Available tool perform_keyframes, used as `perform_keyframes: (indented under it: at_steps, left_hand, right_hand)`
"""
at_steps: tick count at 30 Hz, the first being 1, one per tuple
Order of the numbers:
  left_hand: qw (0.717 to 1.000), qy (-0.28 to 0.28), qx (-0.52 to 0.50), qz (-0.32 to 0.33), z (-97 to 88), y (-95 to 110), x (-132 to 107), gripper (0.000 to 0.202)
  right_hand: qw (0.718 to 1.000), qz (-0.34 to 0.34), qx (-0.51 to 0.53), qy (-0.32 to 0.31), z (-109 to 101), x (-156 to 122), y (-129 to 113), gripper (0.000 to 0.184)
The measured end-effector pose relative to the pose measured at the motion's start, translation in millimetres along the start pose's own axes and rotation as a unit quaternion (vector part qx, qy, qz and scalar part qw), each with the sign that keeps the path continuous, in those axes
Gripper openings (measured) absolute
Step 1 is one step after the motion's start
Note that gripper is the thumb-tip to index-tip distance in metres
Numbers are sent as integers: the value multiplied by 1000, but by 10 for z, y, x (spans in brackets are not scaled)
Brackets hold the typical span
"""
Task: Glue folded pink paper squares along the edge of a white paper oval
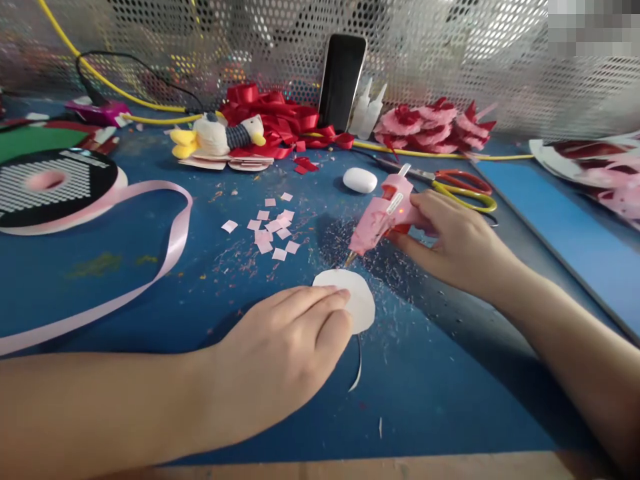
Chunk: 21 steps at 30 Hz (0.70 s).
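Note:
A white paper circle lies on the blue tabletop. My left hand holds it down, fingers together over its left part, the fingertips hiding some of it. My right hand is wrapped round the handle of a pink hot glue gun. The gun tilts downward, its nozzle at the circle's far edge; I cannot tell whether the tip touches the paper. Small pink squares are scattered to the left of the gun. A thin white paper strip lies just below the circle.
Left is a ribbon spool with its pink ribbon trailing out. Behind stand a duck toy, red ribbon, a phone and fabric flowers. Scissors and a white oval object lie near the gun.

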<state>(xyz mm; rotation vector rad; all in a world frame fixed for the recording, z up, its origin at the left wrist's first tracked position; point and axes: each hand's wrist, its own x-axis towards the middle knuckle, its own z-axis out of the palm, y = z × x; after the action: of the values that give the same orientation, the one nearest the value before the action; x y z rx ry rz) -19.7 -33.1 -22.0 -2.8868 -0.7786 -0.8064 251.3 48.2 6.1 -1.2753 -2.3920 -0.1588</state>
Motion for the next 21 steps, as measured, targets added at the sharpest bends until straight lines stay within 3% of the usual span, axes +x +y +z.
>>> perform_keyframes:
  at_steps: [21]
  left_hand:
    - [1000, 2, 14, 5, -13, 2, -6, 18]
  right_hand:
    - [999, -27, -1, 21, 32, 3, 14, 24]
